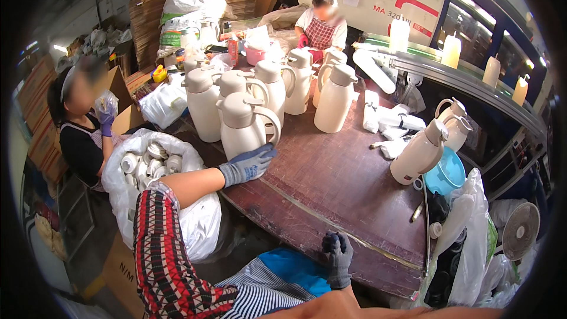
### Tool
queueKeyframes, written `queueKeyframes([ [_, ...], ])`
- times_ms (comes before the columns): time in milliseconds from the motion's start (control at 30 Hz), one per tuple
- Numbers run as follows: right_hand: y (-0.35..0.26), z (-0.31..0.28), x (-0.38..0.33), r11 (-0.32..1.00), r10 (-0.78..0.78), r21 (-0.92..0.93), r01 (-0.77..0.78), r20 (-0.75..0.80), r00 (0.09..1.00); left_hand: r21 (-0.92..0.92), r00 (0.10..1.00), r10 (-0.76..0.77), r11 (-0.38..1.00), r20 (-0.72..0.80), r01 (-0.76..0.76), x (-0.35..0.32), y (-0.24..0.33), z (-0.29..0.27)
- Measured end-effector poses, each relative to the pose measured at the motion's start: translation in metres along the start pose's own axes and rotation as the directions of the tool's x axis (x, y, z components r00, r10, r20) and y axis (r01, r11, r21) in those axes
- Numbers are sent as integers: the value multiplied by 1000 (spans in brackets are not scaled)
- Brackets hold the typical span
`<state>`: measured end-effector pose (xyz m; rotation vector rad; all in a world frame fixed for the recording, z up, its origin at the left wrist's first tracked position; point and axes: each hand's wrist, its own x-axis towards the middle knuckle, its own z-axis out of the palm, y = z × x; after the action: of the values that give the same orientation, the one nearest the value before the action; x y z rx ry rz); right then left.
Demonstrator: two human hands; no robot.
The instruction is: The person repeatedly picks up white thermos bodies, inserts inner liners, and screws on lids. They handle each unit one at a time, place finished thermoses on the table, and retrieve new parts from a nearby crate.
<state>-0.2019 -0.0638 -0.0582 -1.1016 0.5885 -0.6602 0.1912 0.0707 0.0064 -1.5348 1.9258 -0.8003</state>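
My left hand (248,164), in a grey-and-blue work glove, is closed round the lower side of a cream vacuum jug (243,132) near the table's left edge. This jug stands upright with its lid on and its handle to the right. Behind it several similar cream jugs (204,106) stand close together. My right hand (338,259), gloved in grey with dark fingertips, hovers by the near table edge with its fingers curled in. What it holds, if anything, is hidden.
Another jug (416,153) tilts at the table's right, beside a light-blue basin (444,172). A plastic-lined sack (124,201) of white lids stands at left. One co-worker (82,118) is at left, another (322,26) across the table (331,183). A fan (521,230) is at right.
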Motion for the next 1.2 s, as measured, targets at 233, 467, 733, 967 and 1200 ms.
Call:
queueKeyframes([
  [233,-13,-6,-2,995,-22,-100,12,-94,995,-188,927,-269,928,261,322,19,-13,47],
  [467,-16,-14,12,986,-30,-169,-1,-177,984,-754,569,-714,87,408,651,138,-64,152],
  [733,-18,-72,12,945,-160,-322,54,-312,936,-753,46,-962,-179,268,634,173,-100,159],
  [967,-33,-46,39,984,-75,-176,29,-263,962,-705,383,-913,178,142,686,167,-230,81],
  [1200,-17,-54,46,996,-16,-91,-11,-290,957,105,490,-855,479,-167,871,171,-270,71],
])
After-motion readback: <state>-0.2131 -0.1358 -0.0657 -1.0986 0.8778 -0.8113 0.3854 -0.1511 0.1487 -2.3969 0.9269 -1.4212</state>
